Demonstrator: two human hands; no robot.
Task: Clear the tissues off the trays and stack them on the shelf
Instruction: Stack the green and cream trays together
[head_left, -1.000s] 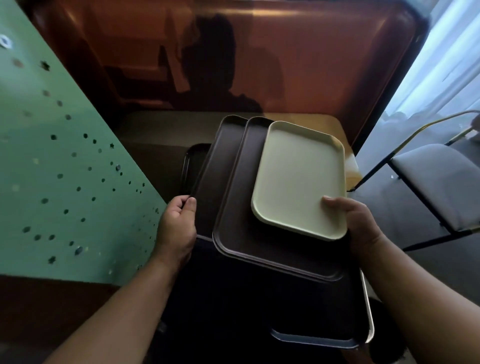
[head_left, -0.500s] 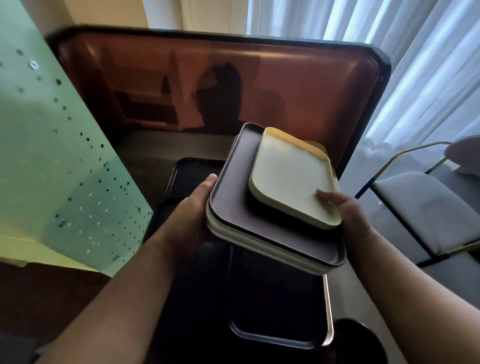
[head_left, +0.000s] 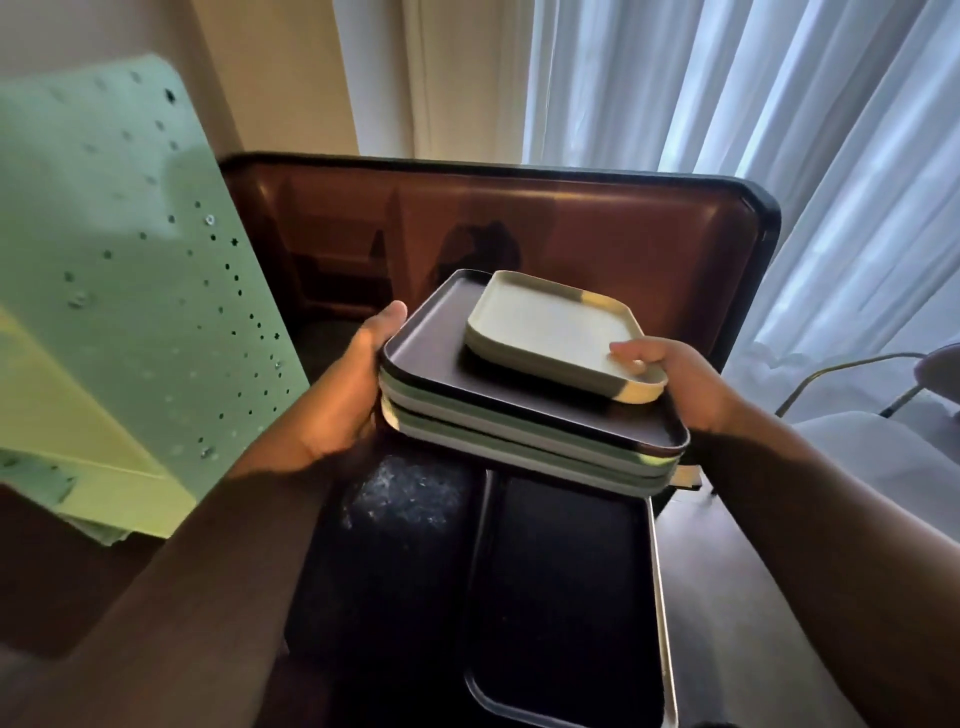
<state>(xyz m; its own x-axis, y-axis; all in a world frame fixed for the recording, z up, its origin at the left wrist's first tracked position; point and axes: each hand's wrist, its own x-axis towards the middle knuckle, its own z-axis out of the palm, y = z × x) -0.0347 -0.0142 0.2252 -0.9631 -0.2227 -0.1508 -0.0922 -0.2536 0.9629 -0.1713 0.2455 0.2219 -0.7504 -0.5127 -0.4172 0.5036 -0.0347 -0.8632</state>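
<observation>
Between both hands, tray stack (head_left: 519, 415) lengthwise away.

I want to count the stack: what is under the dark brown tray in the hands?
Under the dark brown tray show the edges of several pale trays, green and whitish. Their faces are covered, so the count stays uncertain. A small cream tray lies on top.

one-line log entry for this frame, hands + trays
left hand: grips tray stack left edge | right hand: grips right edge, thumb on cream tray | stack: lifted above black tray | tissues: none visible
</observation>
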